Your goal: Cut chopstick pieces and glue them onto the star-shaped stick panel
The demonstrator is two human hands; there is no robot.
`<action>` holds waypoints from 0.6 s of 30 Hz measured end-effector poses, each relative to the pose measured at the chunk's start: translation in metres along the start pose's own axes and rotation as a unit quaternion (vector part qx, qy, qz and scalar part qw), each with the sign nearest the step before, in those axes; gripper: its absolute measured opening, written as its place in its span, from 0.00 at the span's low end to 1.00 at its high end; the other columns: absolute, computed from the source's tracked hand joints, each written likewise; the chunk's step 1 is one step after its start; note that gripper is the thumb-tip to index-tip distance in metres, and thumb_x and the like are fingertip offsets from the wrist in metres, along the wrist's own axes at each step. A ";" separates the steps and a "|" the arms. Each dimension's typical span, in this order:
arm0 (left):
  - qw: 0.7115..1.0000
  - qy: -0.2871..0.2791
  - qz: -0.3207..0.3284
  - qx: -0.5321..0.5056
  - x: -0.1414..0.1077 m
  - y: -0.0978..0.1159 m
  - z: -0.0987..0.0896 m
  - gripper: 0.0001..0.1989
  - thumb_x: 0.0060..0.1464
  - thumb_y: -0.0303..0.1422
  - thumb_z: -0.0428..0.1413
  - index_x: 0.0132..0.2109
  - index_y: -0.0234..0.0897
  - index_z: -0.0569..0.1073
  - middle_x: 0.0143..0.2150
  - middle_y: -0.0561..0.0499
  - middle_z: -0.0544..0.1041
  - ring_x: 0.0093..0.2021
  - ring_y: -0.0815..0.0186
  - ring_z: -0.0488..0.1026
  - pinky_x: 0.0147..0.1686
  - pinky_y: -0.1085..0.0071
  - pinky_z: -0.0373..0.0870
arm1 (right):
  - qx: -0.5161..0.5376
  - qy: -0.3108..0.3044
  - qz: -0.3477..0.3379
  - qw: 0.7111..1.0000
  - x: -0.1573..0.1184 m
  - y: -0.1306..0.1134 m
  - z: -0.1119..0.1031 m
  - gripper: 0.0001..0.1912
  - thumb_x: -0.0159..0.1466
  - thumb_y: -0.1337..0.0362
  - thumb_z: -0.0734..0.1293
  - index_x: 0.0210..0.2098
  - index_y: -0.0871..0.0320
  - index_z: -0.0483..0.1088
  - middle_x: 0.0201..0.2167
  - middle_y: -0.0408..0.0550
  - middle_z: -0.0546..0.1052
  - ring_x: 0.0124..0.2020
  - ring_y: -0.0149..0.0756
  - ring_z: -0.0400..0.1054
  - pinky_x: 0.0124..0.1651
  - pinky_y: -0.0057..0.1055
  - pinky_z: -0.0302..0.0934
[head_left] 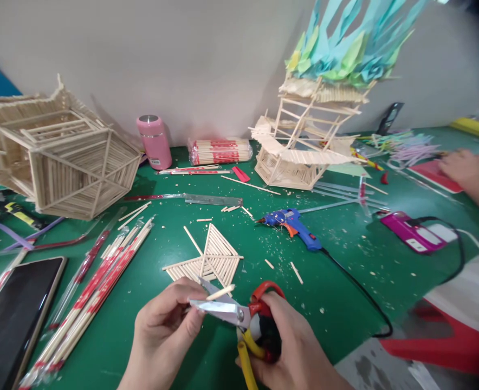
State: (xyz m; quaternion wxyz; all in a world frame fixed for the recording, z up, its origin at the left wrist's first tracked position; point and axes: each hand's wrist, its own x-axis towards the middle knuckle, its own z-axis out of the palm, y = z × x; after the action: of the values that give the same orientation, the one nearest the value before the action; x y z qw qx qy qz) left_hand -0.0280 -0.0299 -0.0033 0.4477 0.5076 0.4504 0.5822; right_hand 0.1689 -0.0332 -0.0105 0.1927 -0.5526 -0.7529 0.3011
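Observation:
Low in the head view, my left hand (168, 327) pinches a short wooden stick (220, 293) that lies between the blades of the scissors (227, 311). My right hand (290, 338) is closed around the scissors' red and yellow handles, and the blades are apart, pointing left toward my left fingertips. Just beyond my hands a flat, fan-shaped piece of glued sticks (217, 254) rests on the green table (239, 214). A blue glue gun (292, 225) lies on its side to the right of that piece.
A large stick model (89, 168) stands left, another with paper leaves (300, 135) at back right. Between them are a pink bottle (155, 143) and packed sticks (221, 151). Stick packs (97, 287) and a phone (18, 319) lie left. Another person's hand (463, 168) is far right.

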 end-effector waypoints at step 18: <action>0.996 0.041 -0.061 -0.042 -0.002 0.004 0.003 0.04 0.49 0.26 0.58 0.29 0.39 0.76 0.28 0.53 0.75 0.28 0.72 0.71 0.27 0.82 0.68 | 0.018 -0.157 0.046 0.986 0.009 -0.022 -0.018 0.12 0.47 0.70 0.61 0.31 0.55 0.56 0.24 0.44 0.69 0.24 0.34 0.63 0.26 0.30 0.57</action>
State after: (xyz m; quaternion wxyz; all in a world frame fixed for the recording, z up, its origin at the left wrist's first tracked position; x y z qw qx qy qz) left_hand -0.0253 -0.0326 0.0009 0.4845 0.4360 0.4732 0.5927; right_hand 0.1612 -0.0255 0.0175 0.0678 -0.5288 -0.7423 0.4060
